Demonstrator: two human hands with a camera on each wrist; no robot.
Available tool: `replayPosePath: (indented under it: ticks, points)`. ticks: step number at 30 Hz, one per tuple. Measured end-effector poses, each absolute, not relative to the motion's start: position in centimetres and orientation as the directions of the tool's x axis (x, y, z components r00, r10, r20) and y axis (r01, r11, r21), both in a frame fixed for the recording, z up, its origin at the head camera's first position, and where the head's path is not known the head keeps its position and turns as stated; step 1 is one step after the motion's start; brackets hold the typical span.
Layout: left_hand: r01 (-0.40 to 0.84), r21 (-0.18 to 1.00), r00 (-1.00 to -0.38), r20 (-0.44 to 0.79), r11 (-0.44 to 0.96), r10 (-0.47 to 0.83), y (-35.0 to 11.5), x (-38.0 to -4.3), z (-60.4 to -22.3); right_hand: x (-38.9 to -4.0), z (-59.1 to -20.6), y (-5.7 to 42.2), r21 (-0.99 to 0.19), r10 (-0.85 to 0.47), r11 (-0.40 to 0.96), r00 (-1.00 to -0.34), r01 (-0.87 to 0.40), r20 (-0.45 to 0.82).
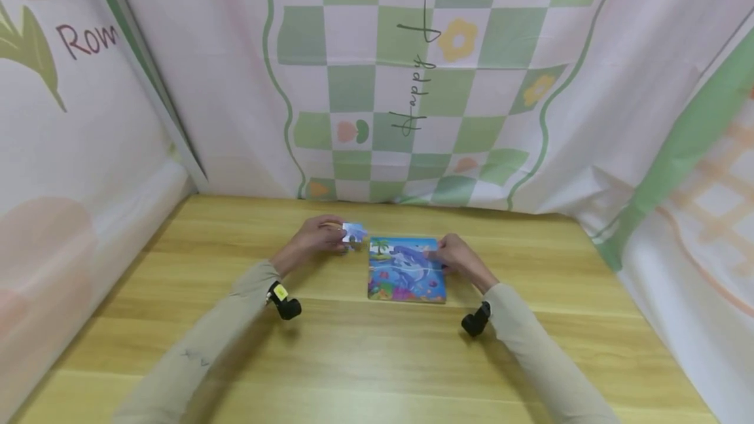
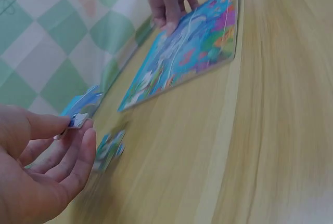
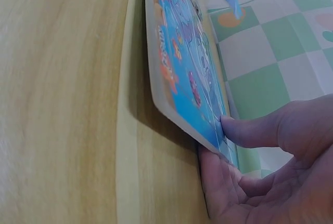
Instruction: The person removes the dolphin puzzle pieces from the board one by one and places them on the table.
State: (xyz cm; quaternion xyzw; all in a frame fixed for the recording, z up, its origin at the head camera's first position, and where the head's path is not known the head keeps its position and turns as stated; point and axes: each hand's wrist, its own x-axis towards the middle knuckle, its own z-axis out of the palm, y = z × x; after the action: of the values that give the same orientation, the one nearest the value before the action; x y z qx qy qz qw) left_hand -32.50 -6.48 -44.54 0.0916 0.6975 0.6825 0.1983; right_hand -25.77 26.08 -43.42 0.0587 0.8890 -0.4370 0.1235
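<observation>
A dolphin jigsaw puzzle board (image 1: 406,271) lies on the wooden table, with a palm tree at its upper left and sea life along the bottom. My right hand (image 1: 456,257) grips its right edge, thumb on top and fingers underneath in the right wrist view; that edge looks slightly lifted. Left of the board, my left hand (image 1: 318,237) pinches a blue and white puzzle piece (image 1: 353,232) between thumb and fingers, above the table. Under the left hand, another puzzle piece (image 2: 109,148) with green and blue print lies on the tabletop, partly hidden by the fingers.
The wooden table (image 1: 377,358) spreads around the board toward the front. Behind it hangs a green and white checked curtain (image 1: 406,116), its lower edge meeting the table's back. Printed cloth also encloses the left and right sides. A small black camera sits on each wrist.
</observation>
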Motion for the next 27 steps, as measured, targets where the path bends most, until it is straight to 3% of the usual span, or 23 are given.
replayPosePath:
  ticks: [9,27]
  points:
    - [-0.057,0.988,-0.922,-0.107,0.143,0.373,-10.1,-33.2,-44.7,-25.8,-43.5,26.2,-0.772,-0.006,0.598,-0.961,0.217,-0.275]
    - [-0.086,0.964,-0.921,-0.173,0.251,0.349,-12.0,-33.9,-45.2,-26.1,-43.5,26.4,-0.767,-0.01,0.603,-0.959,0.221,-0.284]
